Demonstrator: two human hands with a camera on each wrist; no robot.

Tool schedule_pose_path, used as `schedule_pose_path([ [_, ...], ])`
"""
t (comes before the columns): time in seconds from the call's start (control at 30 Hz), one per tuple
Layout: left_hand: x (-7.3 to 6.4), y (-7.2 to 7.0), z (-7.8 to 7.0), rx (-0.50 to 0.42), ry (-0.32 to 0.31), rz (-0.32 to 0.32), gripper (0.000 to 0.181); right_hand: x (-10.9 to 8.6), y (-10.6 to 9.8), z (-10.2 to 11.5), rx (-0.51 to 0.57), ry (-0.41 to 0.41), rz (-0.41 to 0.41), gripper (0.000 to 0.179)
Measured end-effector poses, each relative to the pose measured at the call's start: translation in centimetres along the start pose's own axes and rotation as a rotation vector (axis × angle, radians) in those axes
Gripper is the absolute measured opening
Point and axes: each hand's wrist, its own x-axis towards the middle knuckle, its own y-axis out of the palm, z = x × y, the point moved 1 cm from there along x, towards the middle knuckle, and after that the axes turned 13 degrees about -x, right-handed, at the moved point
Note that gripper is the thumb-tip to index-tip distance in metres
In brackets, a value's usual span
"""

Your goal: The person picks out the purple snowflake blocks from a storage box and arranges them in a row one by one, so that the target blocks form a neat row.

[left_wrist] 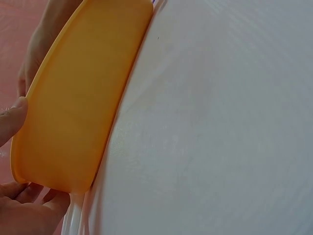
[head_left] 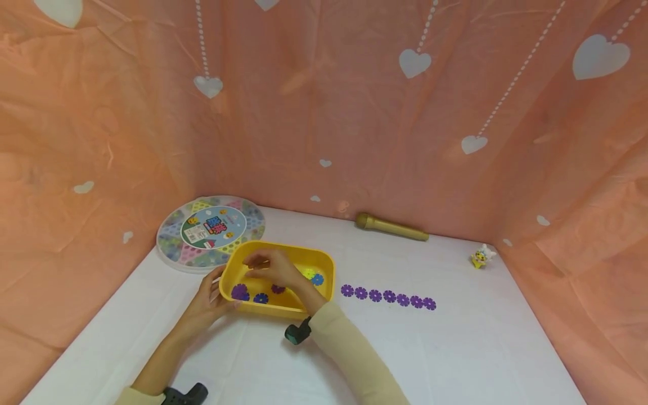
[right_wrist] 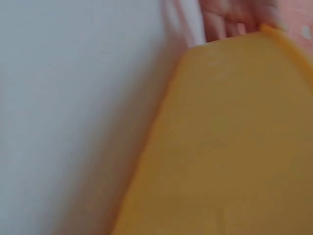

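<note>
L hand (head_left: pixel 206 304): gripped L end of yellow bin (head_left: pixel 275 311)
R hand (head_left: pixel 275 269): hung loose in bin, thumb apart from fingers
Bin: sat on white tbl (head_left: pixel 481 343) w/ snowflake discs (head_left: pixel 260 298) inside
Disc row (head_left: pixel 389 296): 7 purple, lay R of bin

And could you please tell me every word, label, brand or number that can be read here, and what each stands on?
"跳棋", it appears: large stylised characters on the round box.
Too small to read: the white label and other small print on that box.
None visible on the yellow tray or gold microphone.
</note>
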Motion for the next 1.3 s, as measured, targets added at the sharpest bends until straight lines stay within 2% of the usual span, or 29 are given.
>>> schedule_pose_path([
  [0.2,-0.1,0.1,0.0,-0.001,0.026,0.003,0.089,0.3,1.2,-0.2,-0.078,-0.071,0.105,0.027],
  [0.37,-0.2,0.2,0.0,-0.016,0.035,0.007,0.088,0.0,1.9,0.2,-0.037,-0.17,0.228,0.032],
  [0.47,-0.3,0.2,0.0,-0.024,0.044,0.012,0.088,0.0,2.3,0.2,-0.027,-0.194,0.283,0.036],
  [0.6,-0.4,0.1,0.2,-0.034,0.055,0.015,0.087,0.3,2.9,-0.3,-0.118,-0.219,0.321,0.037],
  [0.83,-0.4,0.2,0.5,-0.048,0.062,0.019,0.088,0.7,3.3,-0.5,-0.272,-0.325,0.315,0.033],
  [0.93,-0.4,0.3,0.4,-0.065,0.072,0.023,0.087,0.8,3.2,-0.4,-0.292,-0.35,0.308,0.029],
  [1.03,-0.4,0.3,0.4,-0.074,0.075,0.031,0.087,0.9,3.0,-0.4,-0.29,-0.334,0.302,0.026],
  [1.13,-0.3,0.2,0.3,-0.069,0.074,0.032,0.087,0.9,2.6,-0.4,-0.256,-0.244,0.281,0.027],
  [1.23,-0.1,0.2,0.2,-0.057,0.07,0.027,0.088,0.8,1.8,-0.4,-0.221,-0.13,0.216,0.028],
  [1.3,0.0,0.1,0.2,-0.057,0.058,0.026,0.089,0.7,1.2,-0.3,-0.198,-0.085,0.156,0.029],
])
